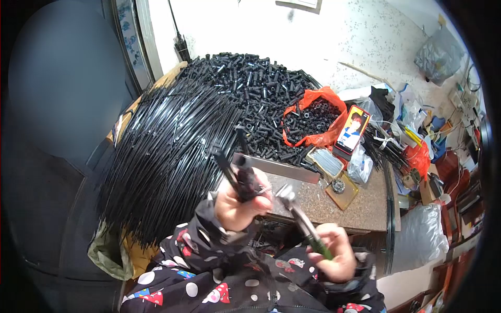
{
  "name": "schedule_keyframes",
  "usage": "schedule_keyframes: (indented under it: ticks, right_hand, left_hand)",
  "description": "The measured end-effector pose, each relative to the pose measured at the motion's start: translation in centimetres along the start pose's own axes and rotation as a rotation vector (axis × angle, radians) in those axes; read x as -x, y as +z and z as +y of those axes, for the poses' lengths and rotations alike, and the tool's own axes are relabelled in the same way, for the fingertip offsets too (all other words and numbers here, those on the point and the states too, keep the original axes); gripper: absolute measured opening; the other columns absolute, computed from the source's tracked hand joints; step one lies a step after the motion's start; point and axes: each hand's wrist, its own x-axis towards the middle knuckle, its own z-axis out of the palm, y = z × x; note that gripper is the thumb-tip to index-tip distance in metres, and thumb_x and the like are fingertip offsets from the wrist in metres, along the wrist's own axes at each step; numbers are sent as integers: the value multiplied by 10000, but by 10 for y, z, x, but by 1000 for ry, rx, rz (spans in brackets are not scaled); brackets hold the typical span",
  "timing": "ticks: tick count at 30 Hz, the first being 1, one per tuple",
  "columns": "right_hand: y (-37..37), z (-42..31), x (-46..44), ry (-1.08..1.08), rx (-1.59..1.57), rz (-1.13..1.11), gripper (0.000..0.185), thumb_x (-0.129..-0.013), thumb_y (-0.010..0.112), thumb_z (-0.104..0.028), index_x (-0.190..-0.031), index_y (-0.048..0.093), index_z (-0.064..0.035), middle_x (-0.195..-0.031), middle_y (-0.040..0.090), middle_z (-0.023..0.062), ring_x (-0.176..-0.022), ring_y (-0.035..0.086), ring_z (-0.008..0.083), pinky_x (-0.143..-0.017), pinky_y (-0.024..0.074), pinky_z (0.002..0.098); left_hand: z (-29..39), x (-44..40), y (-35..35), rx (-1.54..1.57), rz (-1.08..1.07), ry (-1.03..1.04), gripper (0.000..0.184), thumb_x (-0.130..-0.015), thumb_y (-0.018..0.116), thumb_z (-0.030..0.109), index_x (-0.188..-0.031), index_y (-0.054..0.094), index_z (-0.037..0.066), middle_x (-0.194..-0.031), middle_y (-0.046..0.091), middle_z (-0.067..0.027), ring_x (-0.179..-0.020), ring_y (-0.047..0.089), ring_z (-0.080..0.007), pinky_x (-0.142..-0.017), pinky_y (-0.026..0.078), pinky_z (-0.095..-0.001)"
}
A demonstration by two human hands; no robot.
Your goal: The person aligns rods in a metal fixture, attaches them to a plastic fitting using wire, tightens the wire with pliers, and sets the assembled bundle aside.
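My left hand (242,206) is closed round several black tubular parts (243,180), which stick up from the fist. Motion blurs their upper ends. My right hand (334,250) grips a small hammer (305,221) by its green handle. Its blurred metal head is close to the fingers of my left hand; whether they touch, I cannot tell. Behind both hands lies a speckled tabletop (334,208) with a flat metal bar (282,168) on it. A large heap of short black tubes (266,86) covers the table's back.
Thin black rods (172,141) are piled at the left. An orange plastic bag (318,138) holds small black parts. Right of it are a phone (352,130), a tray of pale sticks (327,160) and a yellowish block (342,197). Bags and clutter line the right side.
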Motion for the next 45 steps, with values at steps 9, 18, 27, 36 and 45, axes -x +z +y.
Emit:
schedule_keyframes:
  ticks: [9, 18, 27, 36, 45]
  right_hand:
    - [-25, -42, -12, -563, 1118, 37, 274, -527, 673, -167, -770, 582, -77, -960, 524, 79, -937, 481, 289, -843, 313, 423]
    - [-28, -50, -11, -922, 1633, 318, 219, -579, 644, -139, -797, 616, -139, -965, 549, 53, -894, 518, 264, -804, 361, 413]
    - [-20, 23, 2, 146, -559, -390, 258, -865, 472, -176, -917, 551, 64, -1036, 531, 261, -780, 610, 292, -637, 500, 323]
    - [1, 12, -32, -305, 596, 142, 379, -653, 583, 24, -1019, 485, 37, -659, 553, 82, -541, 518, 193, -516, 420, 287]
    - [-9, 48, -14, 588, -590, -766, 315, -756, 634, -92, -1022, 504, 16, -694, 573, 107, -532, 566, 186, -473, 464, 292]
  left_hand:
    - [-4, 2, -16, 210, -291, -209, 341, -646, 755, 130, -747, 442, 37, -539, 447, -45, -445, 396, -133, -428, 312, -265]
    - [-2, 15, -17, 31, -70, -341, 328, -732, 689, 307, -877, 542, 52, -711, 518, 14, -627, 488, -72, -548, 379, -211]
    - [0, 14, 1, -93, 5, -62, 481, -749, 674, 263, -1073, 431, 5, -764, 516, 1, -605, 471, -57, -527, 370, -192]
    - [5, -8, 27, -373, 110, -109, 576, -697, 684, 438, -924, 487, -53, -568, 489, 11, -452, 398, -26, -410, 271, -159]
    - [7, -16, 19, -407, -21, -303, 322, -759, 659, 245, -895, 534, -19, -651, 519, 21, -561, 446, -35, -505, 322, -181]
